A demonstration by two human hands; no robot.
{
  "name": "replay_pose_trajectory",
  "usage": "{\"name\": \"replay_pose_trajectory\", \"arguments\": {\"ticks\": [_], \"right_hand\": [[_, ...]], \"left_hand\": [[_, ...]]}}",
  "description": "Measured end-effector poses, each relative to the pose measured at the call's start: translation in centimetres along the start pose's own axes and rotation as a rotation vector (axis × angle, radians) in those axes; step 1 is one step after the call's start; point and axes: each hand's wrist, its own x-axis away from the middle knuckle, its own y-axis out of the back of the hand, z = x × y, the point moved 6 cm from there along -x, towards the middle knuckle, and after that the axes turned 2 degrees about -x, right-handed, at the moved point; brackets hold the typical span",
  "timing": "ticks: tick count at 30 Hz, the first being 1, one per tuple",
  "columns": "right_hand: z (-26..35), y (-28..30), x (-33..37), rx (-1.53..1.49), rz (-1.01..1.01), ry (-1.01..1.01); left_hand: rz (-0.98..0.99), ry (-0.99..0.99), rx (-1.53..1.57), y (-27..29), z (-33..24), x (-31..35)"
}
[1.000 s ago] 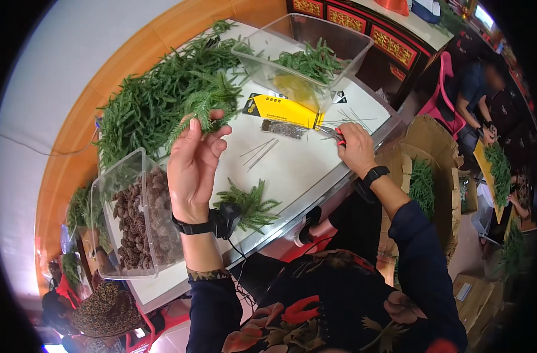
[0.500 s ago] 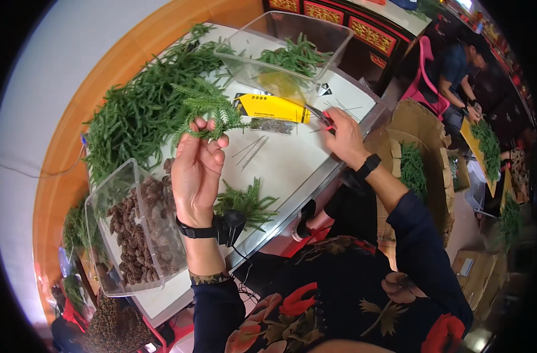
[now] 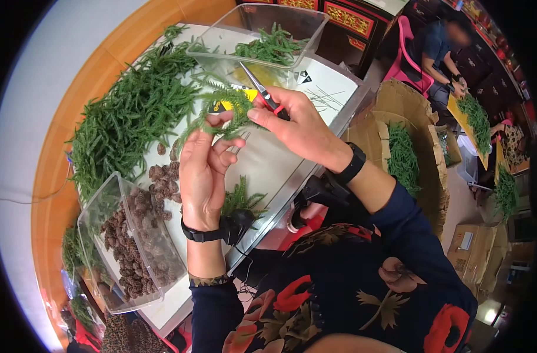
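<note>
Head view: right hand holds pointed tool, tip slanting up-left.

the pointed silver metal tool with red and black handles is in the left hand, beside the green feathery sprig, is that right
Not quite: the head view shows the pointed silver metal tool in the right hand, not the left hand, beside the green feathery sprig.

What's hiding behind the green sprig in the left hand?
Bits of a yellow-and-black package peek out behind the sprig in the left hand. The sprig and the right hand cover much of it, so those parts can't be seen.
</note>
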Motion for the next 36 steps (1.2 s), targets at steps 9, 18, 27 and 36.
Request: {"name": "replay_pose_trajectory", "arguments": {"ticks": [9, 18, 27, 36], "right_hand": [[1.7, 1.4, 1.4, 0.518, 0.101, 0.378], [1.1, 2.1, 2.7, 0.403, 0.001, 0.298], [-0.5, 3.1, 3.7, 0.000, -0.115, 0.028], [-1.2, 2.7, 4.1, 0.030, -0.052, -0.042]], "left_hand": [[-0.356, -0.693, -0.877, -1.6, -4.6, 1.8], [0.009, -0.258, -0.943, -3.8, -0.1, 1.2], [-0.009, -0.184, -0.825, -3.6, 0.5, 1.1], [-0.016, -0.219, -0.869, -3.7, 0.8, 1.1]]}}
